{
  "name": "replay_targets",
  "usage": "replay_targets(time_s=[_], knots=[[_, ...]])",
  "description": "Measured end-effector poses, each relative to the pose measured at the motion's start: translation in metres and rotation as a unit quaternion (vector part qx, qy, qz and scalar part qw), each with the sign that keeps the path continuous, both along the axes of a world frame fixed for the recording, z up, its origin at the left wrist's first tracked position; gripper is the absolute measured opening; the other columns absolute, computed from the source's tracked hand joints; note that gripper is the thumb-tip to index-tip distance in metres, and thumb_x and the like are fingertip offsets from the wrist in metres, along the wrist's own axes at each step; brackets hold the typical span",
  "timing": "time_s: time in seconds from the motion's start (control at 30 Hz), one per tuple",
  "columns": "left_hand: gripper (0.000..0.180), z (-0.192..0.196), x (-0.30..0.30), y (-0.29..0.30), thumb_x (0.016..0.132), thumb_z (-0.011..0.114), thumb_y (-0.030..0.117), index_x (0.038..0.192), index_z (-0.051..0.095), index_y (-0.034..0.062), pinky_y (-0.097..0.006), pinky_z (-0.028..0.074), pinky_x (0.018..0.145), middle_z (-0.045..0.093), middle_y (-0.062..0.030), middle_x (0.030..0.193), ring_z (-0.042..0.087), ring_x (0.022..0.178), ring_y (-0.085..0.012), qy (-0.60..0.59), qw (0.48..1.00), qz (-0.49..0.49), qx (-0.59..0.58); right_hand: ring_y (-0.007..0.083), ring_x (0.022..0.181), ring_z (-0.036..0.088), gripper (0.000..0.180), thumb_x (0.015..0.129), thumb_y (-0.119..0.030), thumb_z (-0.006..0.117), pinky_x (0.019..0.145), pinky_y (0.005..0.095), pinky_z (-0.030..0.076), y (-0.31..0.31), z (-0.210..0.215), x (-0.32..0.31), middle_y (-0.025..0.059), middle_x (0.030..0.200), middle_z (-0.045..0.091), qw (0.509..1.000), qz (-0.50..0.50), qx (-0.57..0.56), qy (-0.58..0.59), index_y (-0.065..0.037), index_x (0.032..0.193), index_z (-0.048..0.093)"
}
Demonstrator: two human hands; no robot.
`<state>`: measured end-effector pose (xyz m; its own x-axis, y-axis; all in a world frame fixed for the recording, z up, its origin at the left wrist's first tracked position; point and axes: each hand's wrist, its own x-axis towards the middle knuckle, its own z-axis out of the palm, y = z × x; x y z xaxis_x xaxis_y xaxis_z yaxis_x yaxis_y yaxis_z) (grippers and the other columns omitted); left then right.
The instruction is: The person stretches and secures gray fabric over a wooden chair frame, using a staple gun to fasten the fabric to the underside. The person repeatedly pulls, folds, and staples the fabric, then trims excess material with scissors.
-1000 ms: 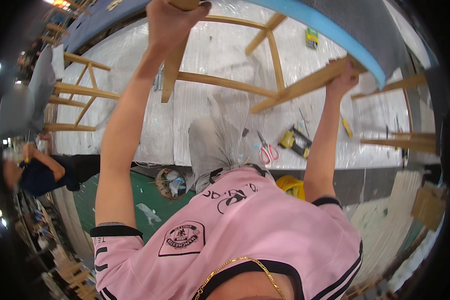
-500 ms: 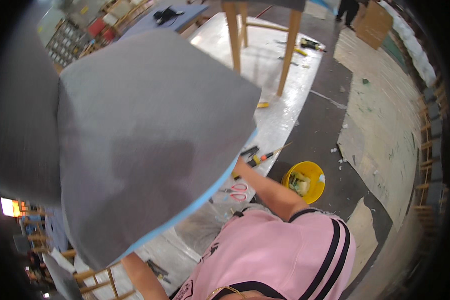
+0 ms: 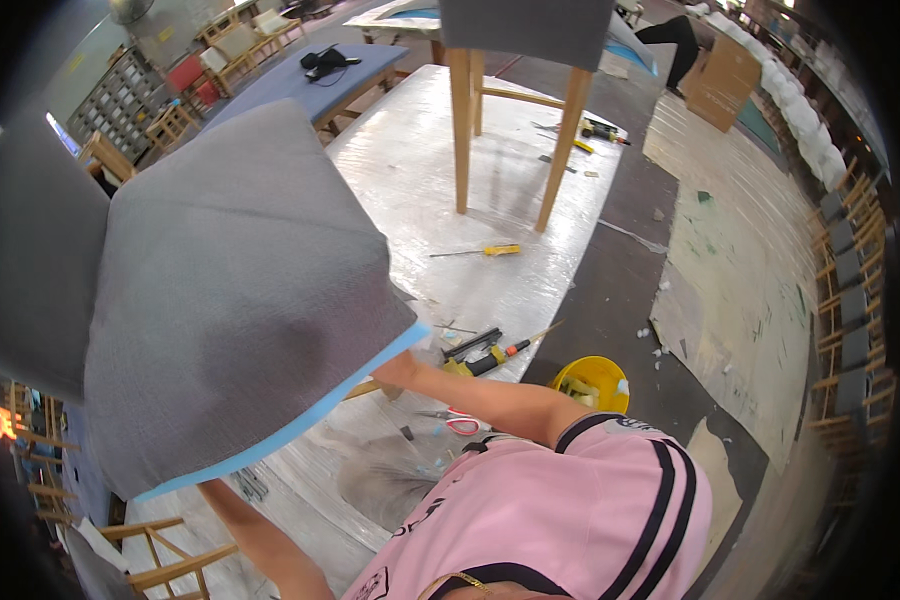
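Grey chair seat (image 3: 230, 290) hides both hands; fingers' state cannot tell. Scissors (image 3: 457, 422), yellow bucket (image 3: 592, 382), screwdriver (image 3: 490, 250) nearby.

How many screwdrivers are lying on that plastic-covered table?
2. A yellow-handled screwdriver lies mid-table, below the wooden chair legs. An orange-handled screwdriver lies near the table edge beside the scissors. The grey cushion may hide others.

Seat cushion (image 3: 230, 290): matt grey woven cloth, slightly coarse, pale blue foam-like edge. Bench (image 3: 420, 180): glossy, wrinkled clear plastic sheeting. Chair legs (image 3: 510, 130): bare light wood, smooth. Bucket (image 3: 592, 382): shiny yellow plastic, probably. Floor (image 3: 740, 280): rough, patchy, dull.
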<state>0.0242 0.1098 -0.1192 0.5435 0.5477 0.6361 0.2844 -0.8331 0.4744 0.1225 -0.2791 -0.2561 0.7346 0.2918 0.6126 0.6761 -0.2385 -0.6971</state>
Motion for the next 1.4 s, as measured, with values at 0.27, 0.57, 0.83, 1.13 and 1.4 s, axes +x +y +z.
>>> replay_targets(time_s=[0.27,0.57,0.83,1.13,1.4], knots=[[0.039,-0.014,-0.038,0.007,0.092,0.073,0.024,0.122,0.064,0.0009,-0.041,0.048,0.098,0.067,-0.0142,0.120,0.063,0.111,-0.0310,0.009,1.000,0.030,0.005,0.0355,0.129,0.057,0.076,0.083,-0.043,0.084,0.108,0.0424,0.046,0.104,0.048,0.048,0.0178,0.141,0.059,0.991,0.085,0.050,-0.087,-0.006,0.143,0.055],[0.041,-0.022,-0.041,-0.001,0.094,0.068,0.022,0.128,0.061,0.0002,-0.042,0.046,0.102,0.065,-0.0165,0.127,0.061,0.117,-0.0339,-0.016,0.999,0.037,0.008,0.0295,0.115,0.066,0.038,0.087,-0.015,0.072,0.102,0.0413,0.049,0.124,0.074,0.177,0.0164,0.121,0.073,0.966,0.198,0.108,0.129,0.002,0.121,0.069],[0.042,-0.044,-0.050,-0.002,0.097,0.065,0.020,0.134,0.058,-0.0003,-0.043,0.045,0.106,0.063,-0.0186,0.133,0.059,0.122,-0.0365,-0.025,0.997,0.073,-0.019,0.0259,0.111,0.065,0.037,0.087,-0.007,0.071,0.098,0.0395,0.049,0.143,0.059,0.172,0.0159,0.118,0.072,0.973,0.134,0.175,0.064,0.005,0.121,0.065],[0.039,-0.051,-0.067,-0.055,0.103,0.063,0.029,0.129,0.059,0.0002,-0.039,0.047,0.103,0.064,-0.0176,0.129,0.062,0.117,-0.0257,-0.205,0.948,0.011,-0.243,0.0324,0.120,0.061,0.051,0.098,-0.029,0.065,0.106,0.0411,0.045,0.166,0.052,0.264,0.0199,0.130,0.067,0.969,0.161,0.188,0.018,0.009,0.131,0.060],[0.044,0.063,-0.106,-0.136,0.102,0.064,0.042,0.095,0.069,-0.0010,-0.034,0.051,0.073,0.067,-0.0040,0.084,0.062,0.080,-0.0142,-0.261,0.922,-0.058,-0.279,0.0211,0.113,0.061,0.040,0.099,-0.018,0.064,0.102,0.0346,0.046,0.165,0.026,0.243,0.0122,0.124,0.068,0.949,0.213,0.117,0.198,0.007,0.130,0.061]])
